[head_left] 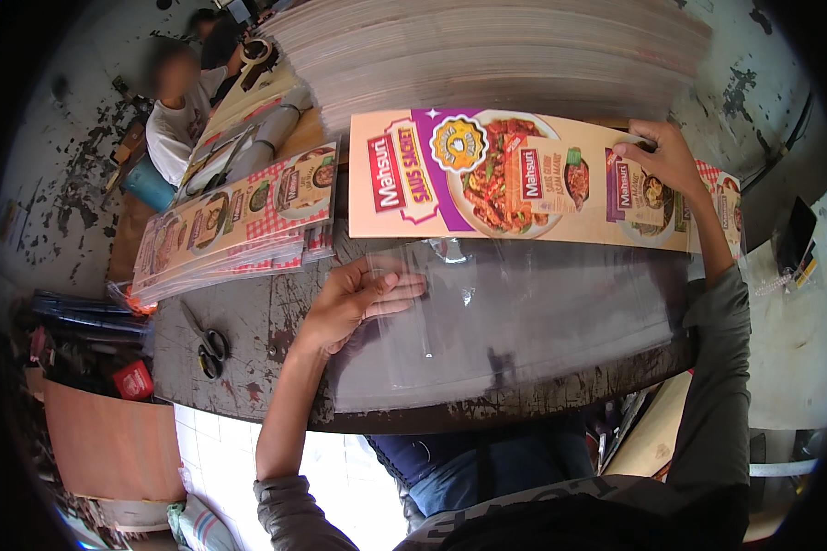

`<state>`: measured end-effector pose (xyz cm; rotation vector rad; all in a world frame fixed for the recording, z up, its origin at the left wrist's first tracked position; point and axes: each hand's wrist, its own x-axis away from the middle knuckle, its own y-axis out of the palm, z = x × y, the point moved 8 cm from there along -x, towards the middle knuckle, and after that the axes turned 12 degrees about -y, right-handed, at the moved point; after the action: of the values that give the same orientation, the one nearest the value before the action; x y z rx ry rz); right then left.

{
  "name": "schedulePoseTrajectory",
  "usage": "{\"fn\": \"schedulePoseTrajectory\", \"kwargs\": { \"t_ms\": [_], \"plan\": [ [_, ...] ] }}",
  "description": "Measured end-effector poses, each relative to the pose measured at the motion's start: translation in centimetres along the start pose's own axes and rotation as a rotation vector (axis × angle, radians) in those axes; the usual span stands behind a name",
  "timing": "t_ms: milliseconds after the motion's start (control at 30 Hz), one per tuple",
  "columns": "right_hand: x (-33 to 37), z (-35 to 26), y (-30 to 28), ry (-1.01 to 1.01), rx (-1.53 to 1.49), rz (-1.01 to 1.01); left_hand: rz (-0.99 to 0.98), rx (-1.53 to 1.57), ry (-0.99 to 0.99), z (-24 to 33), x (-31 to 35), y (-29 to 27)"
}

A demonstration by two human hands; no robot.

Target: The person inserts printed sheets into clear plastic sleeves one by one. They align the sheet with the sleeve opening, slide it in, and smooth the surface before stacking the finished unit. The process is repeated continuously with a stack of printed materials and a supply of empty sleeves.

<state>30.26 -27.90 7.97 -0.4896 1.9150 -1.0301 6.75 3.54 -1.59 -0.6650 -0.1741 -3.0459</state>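
A long printed cardboard panel [404, 220], peach and purple with pictures of food, stretches across the far side of the table. My right hand [657, 156] grips its upper right edge, thumb on the front. Nearer to me lies a wide clear plastic sleeve [542, 321], along the panel's lower edge. The sleeve's left part is in my left hand [363, 298], with the thumb in front and the outstretched fingers partly behind the film. Whether the panel's lower edge is inside the sleeve, I cannot tell.
At left, a stack of wrapped printed panels [248, 216] sits near black-handled scissors [209, 349] on the worn dark table [248, 386]. Behind rises a tall stack of flat sheets [505, 55]. Another person [170, 129] sits at the far left, near a tape roll [255, 52].
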Motion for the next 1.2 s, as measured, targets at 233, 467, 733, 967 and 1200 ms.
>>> {"fn": "schedulePoseTrajectory", "kwargs": {
  "t_ms": [233,467,733,967,1200],
  "plan": [
    [-2.6,-2.3,-0.4,-0.141,0.179,-0.015,0.478,-0.148,0.193,1.9,0.4,-1.7],
    [-1.4,-1.6,-0.2,-0.131,0.179,-0.015,0.731,-0.623,0.326,3.2,2.4,0.2],
    [-2.1,-4.2,-1.5,-0.258,0.247,0.079,0.680,-0.931,0.413,3.6,2.3,1.3],
    [-2.0,-2.5,-0.7,-0.168,0.223,0.037,0.671,-0.673,0.203,3.4,1.5,-0.9],
    [-2.3,-2.7,-0.5,-0.166,0.231,-0.007,0.559,-0.351,0.161,1.7,0.7,-2.6]
  ]
}}
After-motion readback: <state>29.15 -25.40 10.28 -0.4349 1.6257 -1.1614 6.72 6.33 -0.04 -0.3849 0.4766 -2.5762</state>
